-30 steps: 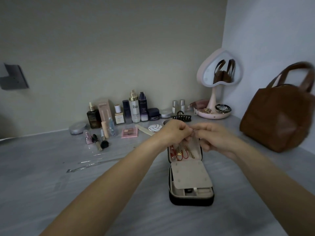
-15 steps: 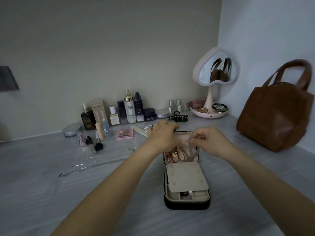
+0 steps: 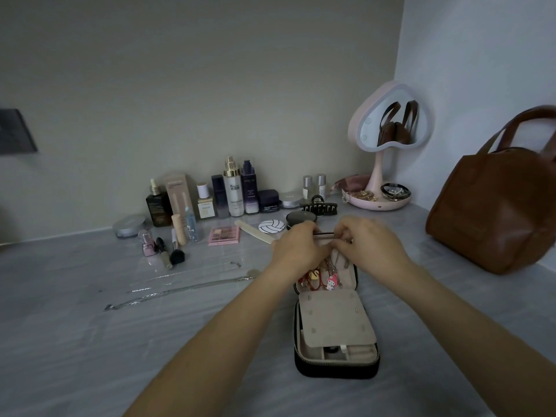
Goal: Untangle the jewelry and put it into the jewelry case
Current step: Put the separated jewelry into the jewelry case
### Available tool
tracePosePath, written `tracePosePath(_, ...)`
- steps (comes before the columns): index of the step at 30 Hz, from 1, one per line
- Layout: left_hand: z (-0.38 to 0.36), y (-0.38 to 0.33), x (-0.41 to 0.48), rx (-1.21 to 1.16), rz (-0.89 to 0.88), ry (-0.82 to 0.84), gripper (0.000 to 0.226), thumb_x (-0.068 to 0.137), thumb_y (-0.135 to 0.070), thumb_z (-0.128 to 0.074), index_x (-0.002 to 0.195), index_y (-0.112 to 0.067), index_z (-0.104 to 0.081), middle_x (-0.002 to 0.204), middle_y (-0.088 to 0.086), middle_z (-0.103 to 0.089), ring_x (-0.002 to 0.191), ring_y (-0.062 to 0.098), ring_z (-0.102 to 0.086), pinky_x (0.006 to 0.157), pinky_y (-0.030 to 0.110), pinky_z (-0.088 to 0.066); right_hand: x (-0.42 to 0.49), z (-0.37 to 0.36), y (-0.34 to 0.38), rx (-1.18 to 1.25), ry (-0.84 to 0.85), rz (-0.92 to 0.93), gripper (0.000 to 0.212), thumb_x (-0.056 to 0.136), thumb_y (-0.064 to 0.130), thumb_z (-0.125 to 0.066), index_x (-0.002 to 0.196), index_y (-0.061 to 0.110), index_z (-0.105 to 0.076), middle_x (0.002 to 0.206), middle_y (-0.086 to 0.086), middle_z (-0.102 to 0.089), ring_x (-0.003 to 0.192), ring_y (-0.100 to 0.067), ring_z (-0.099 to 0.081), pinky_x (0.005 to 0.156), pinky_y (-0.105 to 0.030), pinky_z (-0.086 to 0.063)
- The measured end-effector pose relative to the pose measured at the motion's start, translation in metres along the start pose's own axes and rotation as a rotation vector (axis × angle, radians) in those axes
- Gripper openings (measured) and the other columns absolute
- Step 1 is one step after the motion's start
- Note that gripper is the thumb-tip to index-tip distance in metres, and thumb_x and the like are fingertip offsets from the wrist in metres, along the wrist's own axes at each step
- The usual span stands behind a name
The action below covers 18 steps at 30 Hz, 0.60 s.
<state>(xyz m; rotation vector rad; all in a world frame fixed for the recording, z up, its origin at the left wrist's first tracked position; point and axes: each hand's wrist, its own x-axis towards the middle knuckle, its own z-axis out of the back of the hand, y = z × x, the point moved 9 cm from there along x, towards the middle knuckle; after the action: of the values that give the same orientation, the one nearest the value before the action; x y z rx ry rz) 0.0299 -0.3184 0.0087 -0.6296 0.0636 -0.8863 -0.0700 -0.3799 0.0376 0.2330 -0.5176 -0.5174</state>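
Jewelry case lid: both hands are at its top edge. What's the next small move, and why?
Probably fasten the necklace at the lid's top, then release: left hand and right hand seem to pinch it at the jewelry case lid's top, above charms hanging there.

The 2 hands, left hand (image 3: 296, 251) and right hand (image 3: 371, 251), meet with curled fingers at the top edge of the open jewelry case (image 3: 337, 367) lid. Blur hides what they grip. Necklaces (image 3: 332, 266) hang directly below the fingers. Loose silver chains (image 3: 180, 288) lie well left of the fingers.
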Motion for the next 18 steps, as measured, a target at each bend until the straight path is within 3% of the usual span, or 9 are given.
tracePosePath(5, 0.001, 0.002, 0.0, -0.028, 0.009, -0.018, 0.027, 0.078, -0.039, -0.061, 0.101, -0.024, -0.058, 0.094, 0.001, -0.068, 0.09, 0.024, -0.064, 0.08, 0.038, -0.052, -0.002, 0.004, -0.004, -0.016, -0.037, -0.024, 0.011, 0.085, 0.025, -0.06, 0.093, 0.021, -0.065, 0.096, -0.001, -0.068, 0.094, -0.023, -0.06, 0.072, -0.031, -0.047)
tracePosePath(9, 0.001, 0.002, 0.0, -0.042, -0.008, -0.01, 0.03, 0.08, -0.04, -0.063, 0.104, -0.024, -0.057, 0.1, 0.0, -0.066, 0.095, 0.022, -0.062, 0.082, 0.038, -0.05, -0.006, 0.009, 0.004, -0.104, -0.123, 0.023, 0.014, 0.088, 0.024, -0.056, 0.096, 0.019, -0.066, 0.097, -0.002, -0.068, 0.094, -0.025, -0.061, 0.071, -0.034, -0.05)
tracePosePath(14, -0.007, 0.004, 0.001, 0.027, -0.035, 0.08, 0.052, 0.076, -0.046, -0.068, 0.118, -0.02, -0.052, 0.117, 0.002, -0.057, 0.109, 0.023, -0.053, 0.09, 0.042, -0.047, -0.001, 0.009, -0.006, 0.088, -0.11, -0.054, 0.004, 0.082, 0.022, -0.065, 0.083, 0.021, -0.069, 0.083, 0.0, -0.069, 0.085, -0.021, -0.062, 0.071, -0.033, -0.05)
tracePosePath(18, -0.005, 0.002, -0.002, 0.037, -0.037, 0.032, 0.055, 0.063, -0.058, -0.072, 0.1, -0.022, -0.053, 0.105, 0.0, -0.057, 0.102, 0.024, -0.054, 0.083, 0.04, -0.047, 0.005, 0.004, -0.007, 0.162, -0.033, -0.091, 0.01, 0.079, 0.024, -0.069, 0.072, 0.03, -0.064, 0.066, 0.015, -0.058, 0.077, -0.013, -0.06, 0.07, -0.03, -0.05)
